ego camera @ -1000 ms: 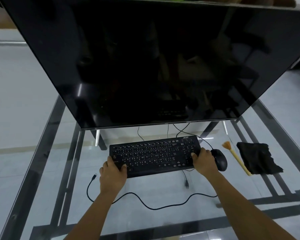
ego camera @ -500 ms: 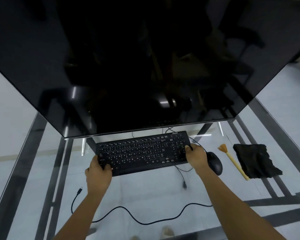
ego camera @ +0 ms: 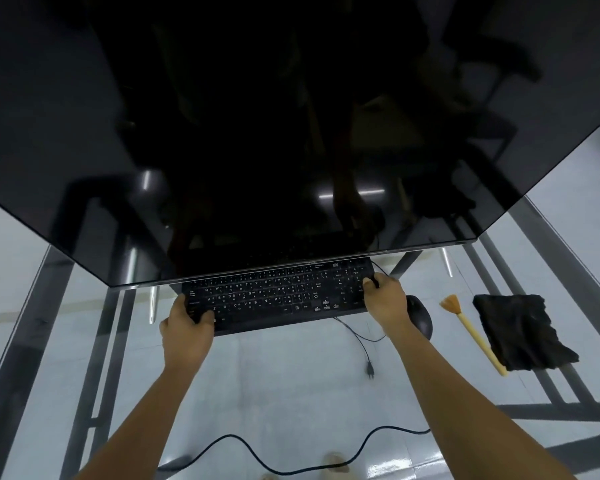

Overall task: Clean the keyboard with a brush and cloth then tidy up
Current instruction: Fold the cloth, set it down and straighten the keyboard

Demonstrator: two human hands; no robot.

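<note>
I have the one keyboard (ego camera: 278, 296) gripped at both short ends: my left hand (ego camera: 186, 328) curls round its near-left corner with the thumb lying on top of the keys, and my right hand (ego camera: 384, 301) holds the right end, fingers wrapped over the edge by the number pad. The keyboard's far edge sits tucked under the lower lip of the single large dark monitor (ego camera: 257, 126), which fills most of my view. Whether the keyboard rests flat on the glass bench (ego camera: 291, 368) or is slightly lifted I cannot tell from this angle.

Just right of my right hand lies one black mouse (ego camera: 420, 317), partly hidden by my wrist. Further right, well apart from either hand, one brush (ego camera: 471, 334) with a pale handle and orange bristles lies on the glass, bristles pointing away from me. One crumpled black cloth (ego camera: 520, 332) lies just beside it, on its right, touching the handle's near end.

I count two cables: a long one (ego camera: 291, 459) snaking across near my forearms, and a short one (ego camera: 362, 344) ending in a plug below the keyboard.
</note>
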